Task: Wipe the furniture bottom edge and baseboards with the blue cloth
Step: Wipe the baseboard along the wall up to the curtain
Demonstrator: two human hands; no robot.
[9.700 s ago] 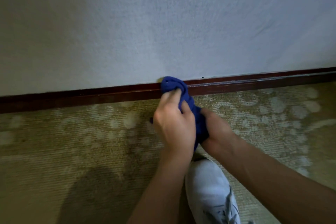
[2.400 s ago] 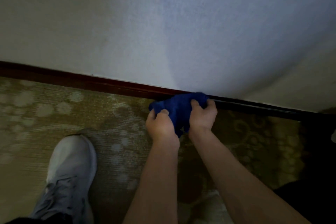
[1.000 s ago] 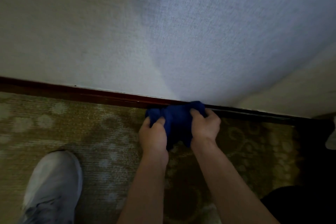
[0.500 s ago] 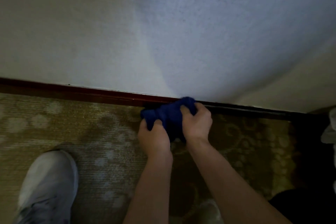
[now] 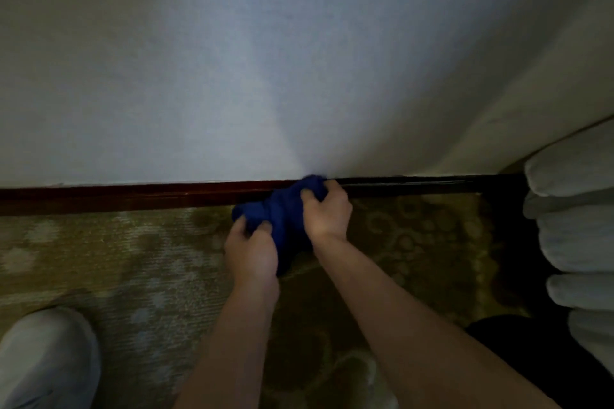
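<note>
Mid-task, by my read: blue cloth (image 5: 282,212) is bunched against the dark baseboard (image 5: 133,193) at the wall foot, with the darker stretch toward the white stacked bedding (image 5: 578,229) likely still to wipe. Both grips closed tight on it: right hand (image 5: 327,212) presses the cloth's top onto the baseboard, left hand (image 5: 251,251) clamps the lower bunch just above the carpet (image 5: 116,259).

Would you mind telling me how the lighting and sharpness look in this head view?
Head view: dim overall, a pale bluish patch on the wall; the right side of the baseboard and carpet falls into shadow; the blue cloth looks slightly soft.
</note>
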